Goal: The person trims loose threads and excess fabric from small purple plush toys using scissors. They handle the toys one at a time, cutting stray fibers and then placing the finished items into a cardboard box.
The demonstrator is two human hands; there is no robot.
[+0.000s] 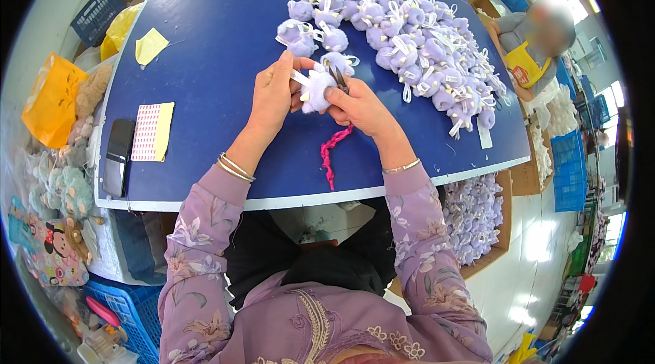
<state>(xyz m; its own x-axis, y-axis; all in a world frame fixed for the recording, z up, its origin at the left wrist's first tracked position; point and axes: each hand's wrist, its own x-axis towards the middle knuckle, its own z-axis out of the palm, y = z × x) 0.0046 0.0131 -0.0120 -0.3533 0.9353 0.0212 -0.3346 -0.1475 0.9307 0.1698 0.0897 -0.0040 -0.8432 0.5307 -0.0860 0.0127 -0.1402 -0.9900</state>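
Over the near half of the blue table (218,57), my left hand (271,94) pinches a small lilac plush toy (314,92) with a white strip on it. My right hand (367,110) grips dark thread snips (340,81), blades pointing up and away. Its thumb presses on the toy's right side. Below that hand a braided pink cord (326,154) hangs down onto the table; where its upper end is fastened is hidden. Just beyond my hands lie more such toys, the nearest plush toy (336,62) almost touching the snips.
A large heap of lilac plush toys (416,40) spreads to the far right. On the left lie a phone (119,158), a sticker sheet (151,133) and a yellow paper (151,46). A carton (505,217) of toys stands at lower right. Another person (529,50) sits at right.
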